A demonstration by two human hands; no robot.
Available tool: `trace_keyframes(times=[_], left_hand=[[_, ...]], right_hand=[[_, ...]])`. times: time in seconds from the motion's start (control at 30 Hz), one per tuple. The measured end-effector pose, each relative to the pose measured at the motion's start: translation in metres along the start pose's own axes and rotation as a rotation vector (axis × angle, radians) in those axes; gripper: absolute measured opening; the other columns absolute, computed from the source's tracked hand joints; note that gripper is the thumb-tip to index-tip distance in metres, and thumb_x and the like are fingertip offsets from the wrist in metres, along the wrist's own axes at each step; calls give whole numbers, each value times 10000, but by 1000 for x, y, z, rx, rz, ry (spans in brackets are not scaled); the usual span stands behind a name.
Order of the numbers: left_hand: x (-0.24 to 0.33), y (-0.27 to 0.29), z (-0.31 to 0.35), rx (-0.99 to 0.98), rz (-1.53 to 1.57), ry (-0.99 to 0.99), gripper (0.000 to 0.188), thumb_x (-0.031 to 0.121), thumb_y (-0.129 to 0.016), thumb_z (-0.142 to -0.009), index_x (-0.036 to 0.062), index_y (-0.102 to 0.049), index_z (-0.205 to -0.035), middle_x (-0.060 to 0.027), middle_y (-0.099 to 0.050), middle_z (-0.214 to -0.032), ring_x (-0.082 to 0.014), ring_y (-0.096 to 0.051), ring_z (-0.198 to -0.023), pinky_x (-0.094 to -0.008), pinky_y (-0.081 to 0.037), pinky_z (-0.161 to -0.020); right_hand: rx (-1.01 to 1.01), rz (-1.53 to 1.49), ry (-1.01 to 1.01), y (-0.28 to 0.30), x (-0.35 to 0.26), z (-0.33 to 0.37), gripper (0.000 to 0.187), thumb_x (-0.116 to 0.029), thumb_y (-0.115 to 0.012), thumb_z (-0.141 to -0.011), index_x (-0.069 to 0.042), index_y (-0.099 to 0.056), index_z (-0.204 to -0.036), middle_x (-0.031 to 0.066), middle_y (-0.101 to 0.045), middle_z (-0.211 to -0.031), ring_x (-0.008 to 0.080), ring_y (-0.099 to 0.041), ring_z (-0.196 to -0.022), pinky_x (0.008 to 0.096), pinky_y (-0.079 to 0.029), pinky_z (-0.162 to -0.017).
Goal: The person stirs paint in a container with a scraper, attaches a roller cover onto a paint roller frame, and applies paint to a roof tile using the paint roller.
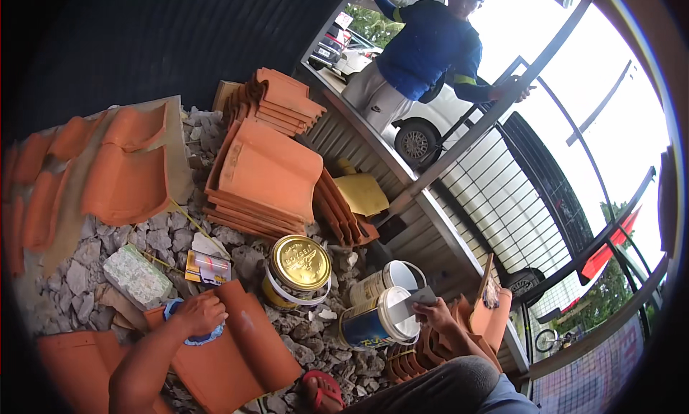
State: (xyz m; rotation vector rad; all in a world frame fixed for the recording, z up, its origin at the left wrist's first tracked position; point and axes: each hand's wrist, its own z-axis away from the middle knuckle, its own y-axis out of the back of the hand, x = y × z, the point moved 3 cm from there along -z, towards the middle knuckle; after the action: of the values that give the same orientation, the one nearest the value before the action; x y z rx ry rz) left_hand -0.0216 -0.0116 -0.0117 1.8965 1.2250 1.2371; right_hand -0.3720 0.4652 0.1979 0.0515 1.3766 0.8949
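My left hand [201, 316] is closed on a crumpled blue rag [209, 337], pressed against an orange clay roof tile [240, 356] in front of me. Parts of the rag show around the fist. In my right hand [436, 315] is a flat grey scraper blade [409, 306]; any handle is hidden by the fingers. The blade is over the mouth of a white and blue bucket [359, 326] lying tilted on the rubble. A second white bucket [367, 288] leans just behind it. A pail with a gold lid [300, 262] stands between my hands.
Stacked roof tiles [269, 170] rise beyond the pail, with more tiles [129, 184] laid out at left. Broken rubble [308, 342] covers the ground, with a concrete block [138, 276] at left. Behind a low corrugated wall [352, 138], a person in blue [430, 48] holds a metal post.
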Motion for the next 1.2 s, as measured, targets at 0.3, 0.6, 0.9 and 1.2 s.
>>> trace_keyframes(times=[0.3,0.6,0.9,1.2], left_hand=[[-5,-6,4,-24,72,32,225,247,-617,-968,83,-635,-814,-107,-624,-848,-319,-653,-927,-461,-569,-815],[-5,-8,9,4,-37,-63,246,275,-618,-972,82,-648,-822,-104,-636,-856,-319,-653,-921,-447,-565,-842],[-5,-5,4,-40,-39,-64,247,270,-619,-962,84,-655,-804,-94,-637,-842,-302,-645,-882,-423,-556,-859],[-2,-3,-1,-30,-65,-123,256,259,-612,-960,81,-639,-777,-88,-628,-821,-291,-643,-862,-422,-560,-839]], right_hand=[[157,551,17,-11,-5,-25,206,-171,-757,-883,30,-730,-853,66,-685,-659,138,-647,-544,335,-503,-496],[332,867,256,-3,11,-19,284,-266,-710,-862,17,-728,-887,203,-705,-742,359,-742,-714,441,-546,-651],[226,326,237,-25,20,-20,244,-234,-754,-909,-4,-716,-837,39,-645,-628,117,-569,-468,301,-416,-421],[-31,-12,34,4,-3,-12,100,-94,-736,-926,3,-730,-902,19,-637,-659,98,-556,-541,275,-396,-489]])
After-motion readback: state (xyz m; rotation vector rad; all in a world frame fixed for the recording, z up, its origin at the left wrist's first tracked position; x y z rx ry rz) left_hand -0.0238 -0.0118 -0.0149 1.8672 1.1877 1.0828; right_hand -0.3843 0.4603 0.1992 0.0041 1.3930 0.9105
